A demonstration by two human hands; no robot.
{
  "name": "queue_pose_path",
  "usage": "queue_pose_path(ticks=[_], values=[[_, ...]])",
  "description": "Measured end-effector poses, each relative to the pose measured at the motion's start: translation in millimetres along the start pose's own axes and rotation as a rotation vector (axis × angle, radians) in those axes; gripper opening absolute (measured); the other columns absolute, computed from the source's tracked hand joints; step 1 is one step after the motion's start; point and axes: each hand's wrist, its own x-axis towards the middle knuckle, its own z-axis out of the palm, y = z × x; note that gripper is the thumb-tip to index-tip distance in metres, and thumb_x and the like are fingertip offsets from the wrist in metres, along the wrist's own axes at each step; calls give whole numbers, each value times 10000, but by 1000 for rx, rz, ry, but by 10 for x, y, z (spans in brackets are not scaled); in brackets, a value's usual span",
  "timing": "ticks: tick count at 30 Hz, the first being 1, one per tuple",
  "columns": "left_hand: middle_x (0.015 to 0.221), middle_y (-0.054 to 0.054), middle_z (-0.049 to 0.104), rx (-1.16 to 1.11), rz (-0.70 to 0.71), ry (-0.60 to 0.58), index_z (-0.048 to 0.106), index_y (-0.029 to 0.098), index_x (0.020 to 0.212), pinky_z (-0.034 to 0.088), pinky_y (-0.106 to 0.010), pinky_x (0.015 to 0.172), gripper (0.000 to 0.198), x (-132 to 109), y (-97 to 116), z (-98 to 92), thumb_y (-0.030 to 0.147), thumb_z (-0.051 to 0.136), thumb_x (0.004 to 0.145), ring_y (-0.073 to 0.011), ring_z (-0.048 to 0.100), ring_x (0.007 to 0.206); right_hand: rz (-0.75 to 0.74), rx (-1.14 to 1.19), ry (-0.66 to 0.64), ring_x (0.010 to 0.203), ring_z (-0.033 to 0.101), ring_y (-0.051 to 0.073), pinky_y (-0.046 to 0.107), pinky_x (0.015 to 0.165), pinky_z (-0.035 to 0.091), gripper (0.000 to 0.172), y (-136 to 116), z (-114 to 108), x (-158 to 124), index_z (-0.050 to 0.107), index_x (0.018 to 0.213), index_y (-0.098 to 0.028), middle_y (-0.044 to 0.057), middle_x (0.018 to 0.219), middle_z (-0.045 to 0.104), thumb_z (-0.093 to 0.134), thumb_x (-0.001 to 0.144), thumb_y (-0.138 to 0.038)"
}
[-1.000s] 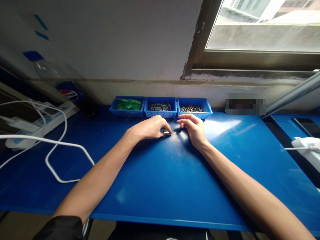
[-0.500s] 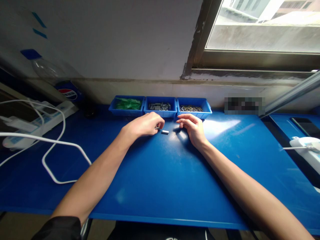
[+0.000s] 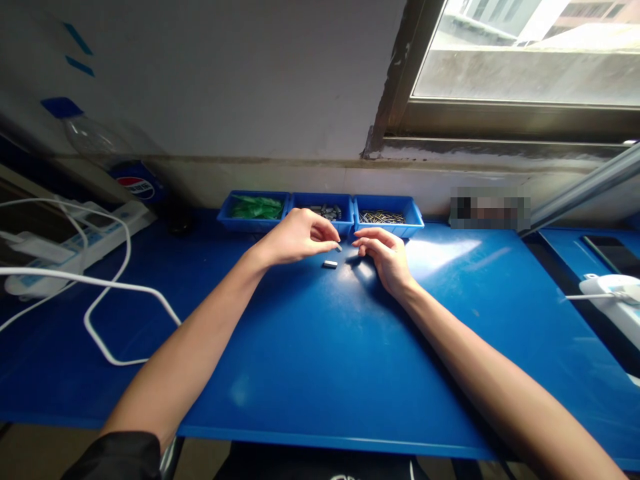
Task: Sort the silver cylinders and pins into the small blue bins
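Observation:
My left hand (image 3: 305, 235) pinches a small grey metal piece (image 3: 339, 248) between thumb and fingertips, just above the blue table. Below it, another small metal piece (image 3: 330, 265) lies on the tabletop. My right hand (image 3: 385, 257) rests at the right with its fingers curled and slightly apart, holding nothing that shows. Behind the hands stand three blue bins: one with green pieces (image 3: 256, 207), a middle one (image 3: 323, 200) with grey metal pieces, partly covered by my left hand, and one with thin metal pins (image 3: 382, 218).
On the left are white cables (image 3: 117, 364), a power strip (image 3: 117, 230) and a cola bottle (image 3: 137, 183). A phone (image 3: 607, 253) and a white plug device (image 3: 613, 300) lie at the right. A wall and window frame rise behind the table (image 3: 300, 373).
My left hand has shifted right and slightly up with the small metal piece, now covering part of the middle bin. My right hand has stayed in place.

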Motion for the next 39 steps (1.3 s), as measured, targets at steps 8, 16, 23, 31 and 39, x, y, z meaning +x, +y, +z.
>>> queue_pose_path(ticks=[8, 16, 23, 31, 39], values=[[766, -103, 794, -228, -136, -42, 816, 97, 916, 619, -248, 626, 287, 7, 60, 42, 375, 812, 843, -211, 781, 698, -17, -46, -48, 696, 621, 164, 333, 753, 519, 122, -11, 7, -20, 803, 927, -241, 3, 808, 761, 772, 814, -276], [719, -100, 775, -284, -153, 8, 764, 103, 908, 622, -257, 606, 259, 19, 2, 51, 350, 813, 849, -192, 763, 646, -17, -78, -87, 708, 664, 168, 323, 725, 519, 143, -38, 25, -43, 800, 949, -241, 2, 817, 773, 805, 813, -285], [878, -119, 804, -293, -115, 355, 756, 107, 974, 655, -292, 729, 275, 81, -126, 60, 327, 823, 824, -219, 796, 784, -20, -65, -92, 706, 663, 163, 323, 735, 522, 127, -36, 26, -38, 805, 952, -241, -4, 806, 765, 788, 827, -256], [1018, -86, 821, -21, 3, 336, 808, 151, 1002, 620, -297, 895, 200, 66, -131, 49, 274, 740, 860, -222, 786, 951, -29, -61, -70, 716, 645, 164, 327, 763, 517, 160, -14, 10, -31, 796, 985, -239, -4, 811, 760, 782, 829, -268], [968, -63, 815, 287, 100, -213, 830, 176, 995, 556, -247, 787, 198, -11, -28, 97, 239, 724, 840, -202, 748, 886, 6, -56, 30, 707, 621, 169, 355, 787, 536, 256, -24, 10, -20, 748, 1056, -241, 9, 877, 766, 742, 808, -302]])
